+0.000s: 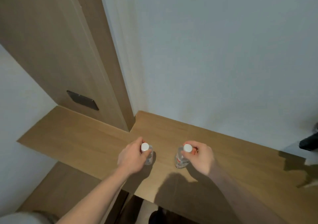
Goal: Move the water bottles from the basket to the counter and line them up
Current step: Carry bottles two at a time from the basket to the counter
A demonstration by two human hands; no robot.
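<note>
Standing upright and apart on the wooden counter (215, 146): left bottle (149, 155) and right bottle (180, 158), both clear plastic with white caps, the right one showing a red label. Pinched at the neck, each by curled fingers: left hand (132, 156), right hand (201, 156). Beyond, a pale wall (206, 51) and wood panel (56, 43).

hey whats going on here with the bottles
A person is setting two clear water bottles on a wooden counter. The left hand grips the left bottle near its white cap, and the right hand grips the right bottle the same way. Both bottles are upright, side by side with a gap between. The basket is out of view.
</note>
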